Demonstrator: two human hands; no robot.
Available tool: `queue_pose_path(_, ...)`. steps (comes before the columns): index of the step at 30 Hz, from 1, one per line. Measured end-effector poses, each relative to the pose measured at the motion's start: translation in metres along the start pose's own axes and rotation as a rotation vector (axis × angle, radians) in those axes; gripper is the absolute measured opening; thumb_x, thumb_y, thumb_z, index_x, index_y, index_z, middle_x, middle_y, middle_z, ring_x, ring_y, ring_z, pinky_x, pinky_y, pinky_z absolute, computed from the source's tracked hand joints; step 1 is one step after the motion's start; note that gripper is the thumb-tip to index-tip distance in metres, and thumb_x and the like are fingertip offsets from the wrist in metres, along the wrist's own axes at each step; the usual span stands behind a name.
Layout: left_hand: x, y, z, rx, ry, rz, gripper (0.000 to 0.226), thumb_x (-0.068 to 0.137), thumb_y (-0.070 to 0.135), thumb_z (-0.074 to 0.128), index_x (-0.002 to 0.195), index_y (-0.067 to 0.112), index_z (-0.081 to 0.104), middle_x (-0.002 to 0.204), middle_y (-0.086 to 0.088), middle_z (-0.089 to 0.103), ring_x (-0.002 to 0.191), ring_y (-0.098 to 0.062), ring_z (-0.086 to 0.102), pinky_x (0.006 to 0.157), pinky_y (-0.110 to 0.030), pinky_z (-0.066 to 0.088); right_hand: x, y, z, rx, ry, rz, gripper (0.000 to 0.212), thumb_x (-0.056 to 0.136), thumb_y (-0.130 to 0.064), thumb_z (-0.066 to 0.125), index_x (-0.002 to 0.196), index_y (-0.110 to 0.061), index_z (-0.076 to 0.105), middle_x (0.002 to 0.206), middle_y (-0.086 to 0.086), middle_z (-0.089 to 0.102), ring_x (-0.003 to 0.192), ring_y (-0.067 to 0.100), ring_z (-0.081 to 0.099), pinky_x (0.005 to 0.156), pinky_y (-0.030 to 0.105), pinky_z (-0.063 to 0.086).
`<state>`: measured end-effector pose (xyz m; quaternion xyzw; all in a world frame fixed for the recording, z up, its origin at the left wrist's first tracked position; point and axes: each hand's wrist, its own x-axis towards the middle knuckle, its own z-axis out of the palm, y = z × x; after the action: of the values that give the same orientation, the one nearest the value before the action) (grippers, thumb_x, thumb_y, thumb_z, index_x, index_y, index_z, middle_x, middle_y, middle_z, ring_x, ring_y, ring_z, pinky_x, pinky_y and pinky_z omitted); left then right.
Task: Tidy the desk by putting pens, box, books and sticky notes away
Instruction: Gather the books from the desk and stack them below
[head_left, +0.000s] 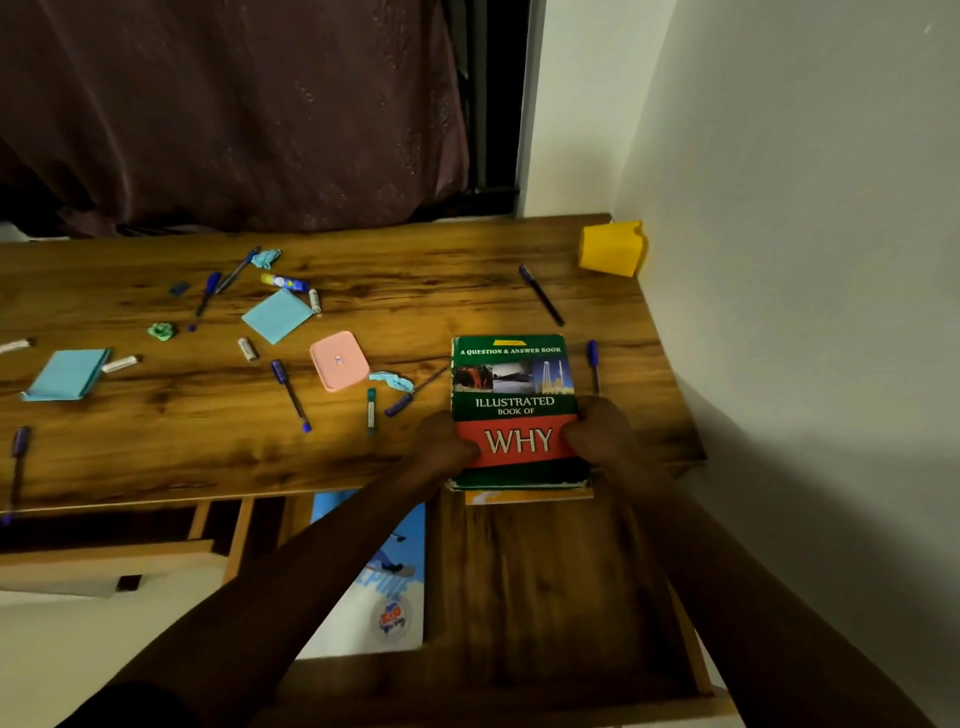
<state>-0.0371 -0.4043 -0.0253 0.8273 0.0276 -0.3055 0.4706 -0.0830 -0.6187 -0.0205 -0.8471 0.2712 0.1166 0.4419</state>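
Wood-grain laminate, brown and faintly glossy, covers the worktop (156, 447). Far left, at nine o'clock from the book, lies a flat square pad of pale blue sticky notes (65, 374). Further right sits a crumpled green paper ball (162, 330), then a second blue pad (278, 315) turned like a diamond, with slim blue pens (291, 395) scattered round them. A pink box (338, 361), smooth and round-cornered, rests just left of centre.

Next comes the left hand (441, 447). Its fingers (465, 448) are curled round the left edge of the book (514, 374), with the thumb pressed on the red band of the cover. The book is a worn green and red volume lying flat at the near edge of the worktop, at about five o'clock on its surface. An orange-and-white edge (524, 497) peeks out beneath it. The right hand (602, 434) clasps the opposite edge in the same way. At one o'clock from the book, a yellow cup (612, 248) sits in the corner by the wall.
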Motion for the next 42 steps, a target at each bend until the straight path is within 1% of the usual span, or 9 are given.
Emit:
queue_pose_path(6,-0.004,-0.005,-0.01,0.056,-0.077,0.011,0.044,0.09,0.008,0.069,0.131,0.017,0.057,0.124,-0.011,0.067,0.106,-0.029,0.067,0.085,-0.049,0.061,-0.008,0.011,-0.003,0.018,0.0,-0.026,0.033,0.092,-0.008,0.062,0.124,-0.011,0.066,0.115,0.009,0.073,0.09,0.018,0.07,0.059,0.017,0.05)
queue_pose_path(10,-0.012,-0.015,-0.011,0.078,-0.004,-0.007,0.005,0.096,0.023,0.066,0.098,0.026,0.061,0.103,-0.007,0.07,0.089,-0.025,0.07,0.082,-0.05,0.062,-0.019,0.03,0.003,0.035,-0.016,-0.038,0.019,0.091,-0.012,0.064,0.109,-0.016,0.069,0.094,-0.003,0.074,0.076,0.004,0.068,0.059,0.013,0.051)
queue_pose_path(13,-0.018,-0.024,-0.003,0.107,0.056,0.026,0.011,0.098,0.026,0.064,0.093,0.03,0.055,0.092,0.003,0.065,0.088,-0.021,0.068,0.082,-0.044,0.061,-0.025,0.039,0.01,0.072,0.032,-0.051,0.016,0.092,-0.014,0.064,0.106,-0.013,0.071,0.097,0.003,0.076,0.073,0.0,0.065,0.054,0.007,0.044)
queue_pose_path(18,-0.018,-0.027,0.002,-0.042,0.072,0.019,0.006,0.099,0.023,0.064,0.103,0.022,0.06,0.102,-0.001,0.069,0.09,-0.019,0.069,0.079,-0.04,0.062,-0.024,0.038,0.011,0.189,0.052,-0.018,0.021,0.095,-0.019,0.065,0.112,-0.01,0.073,0.109,0.01,0.076,0.088,0.018,0.07,0.077,0.028,0.056)
queue_pose_path(21,-0.013,-0.027,-0.003,-0.145,0.006,-0.012,0.026,0.099,0.022,0.063,0.125,0.017,0.064,0.121,-0.008,0.071,0.103,-0.023,0.069,0.095,-0.049,0.057,-0.022,0.029,0.007,0.32,0.038,0.043,0.022,0.098,-0.02,0.064,0.114,-0.007,0.072,0.109,0.009,0.074,0.093,0.022,0.07,0.088,0.037,0.056)
queue_pose_path(25,-0.008,-0.016,-0.015,-0.317,-0.137,-0.141,0.026,0.098,0.015,0.062,0.124,0.013,0.062,0.122,-0.013,0.07,0.11,-0.029,0.066,0.093,-0.042,0.054,-0.015,0.026,-0.002,0.572,-0.078,0.178,0.021,0.093,-0.017,0.07,0.113,-0.009,0.071,0.11,0.013,0.077,0.093,0.028,0.076,0.088,0.042,0.06)
queue_pose_path(28,-0.01,-0.01,-0.026,-0.323,-0.182,-0.124,0.029,0.096,0.014,0.064,0.125,0.01,0.061,0.117,-0.013,0.073,0.11,-0.03,0.07,0.099,-0.046,0.056,-0.019,0.025,-0.009,0.693,-0.142,0.191,0.027,0.092,-0.015,0.071,0.118,-0.008,0.068,0.11,0.015,0.076,0.1,0.032,0.075,0.094,0.051,0.058)
queue_pose_path(31,-0.023,-0.018,-0.025,-0.302,-0.202,-0.093,0.027,0.094,0.011,0.066,0.121,0.013,0.064,0.119,-0.011,0.072,0.114,-0.032,0.067,0.106,-0.054,0.05,-0.038,0.027,-0.011,0.829,-0.186,0.147,0.029,0.093,-0.006,0.067,0.122,-0.006,0.064,0.113,0.017,0.075,0.103,0.034,0.074,0.085,0.046,0.061)
queue_pose_path(42,-0.126,-0.105,-0.013,-0.306,-0.47,-0.068,0.065,0.074,0.013,0.085,0.133,0.015,0.059,0.124,-0.009,0.072,0.113,-0.035,0.069,0.097,-0.059,0.054,-0.165,0.076,0.005,0.753,-0.294,0.085,0.04,0.092,-0.008,0.068,0.131,-0.008,0.058,0.123,0.016,0.071,0.113,0.034,0.07,0.097,0.053,0.056)
